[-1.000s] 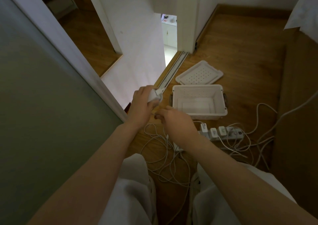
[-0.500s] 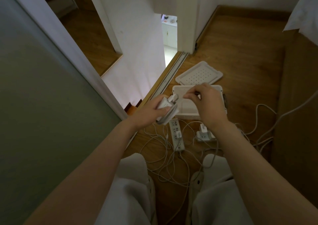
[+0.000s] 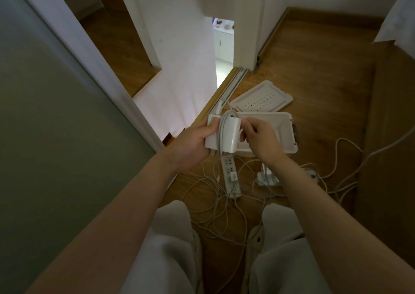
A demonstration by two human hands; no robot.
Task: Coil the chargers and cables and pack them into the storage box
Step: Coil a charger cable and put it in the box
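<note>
Now | left grip (image 3: 190,143) clasps charger brick (image 3: 232,134), cable (image 3: 221,136) looped round it | right grip (image 3: 262,136) pinches cable beside brick | best keep turns snug, tuck end | storage box (image 3: 288,134) just beyond grips

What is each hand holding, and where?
The left hand grips the white charger by its left end; the right hand pinches the cable wound round it, at the charger's upper right edge.

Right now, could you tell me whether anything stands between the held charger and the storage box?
Nothing visible does. The left hand grips the charger, the right hand pinches its cable, just in front of the storage box, whose top is open; the lid lies on the floor beyond it.
</note>
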